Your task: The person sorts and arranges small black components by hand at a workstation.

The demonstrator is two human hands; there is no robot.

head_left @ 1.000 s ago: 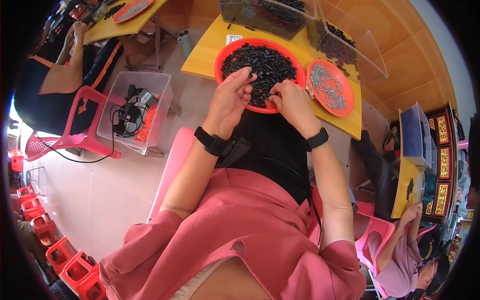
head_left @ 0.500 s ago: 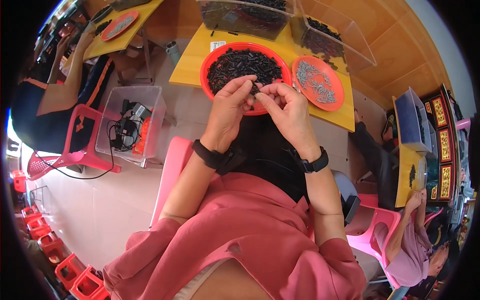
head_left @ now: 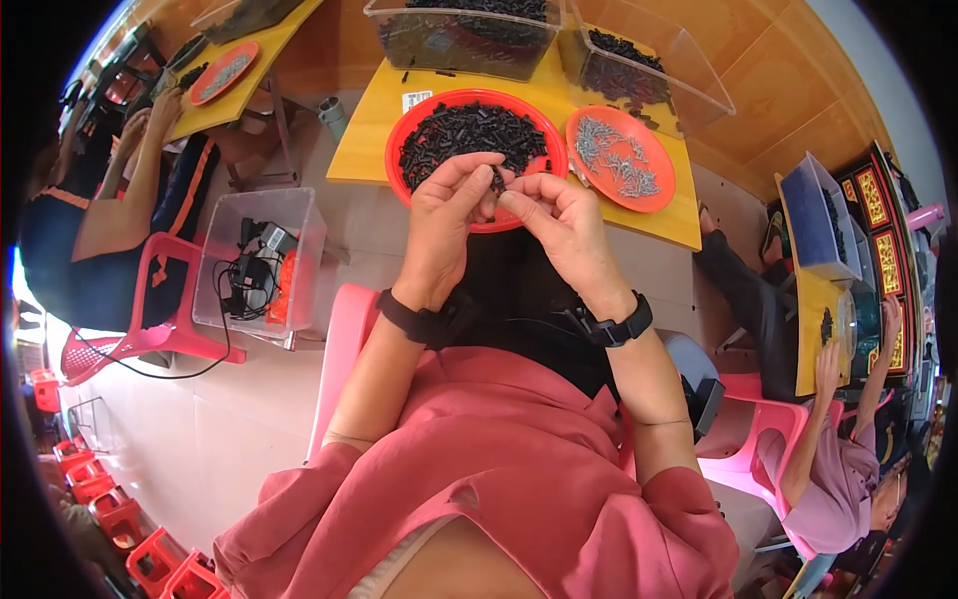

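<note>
Left grip (head_left: 444, 222), right grip (head_left: 567, 225), black piece (head_left: 498, 181) between

From the near side, your two bare forearms (head_left: 647, 384) slant inward; your bare left hand (head_left: 444, 220) and bare right hand (head_left: 567, 228) nearly meet farther away, each with thumb and fingers pinched.

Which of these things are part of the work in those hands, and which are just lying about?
Apparently part of the work:
- held black piece
- red basin of black pieces
- orange plate of grey pieces

Apparently just about:
- cables
- grey cylinder
- red stools
</note>
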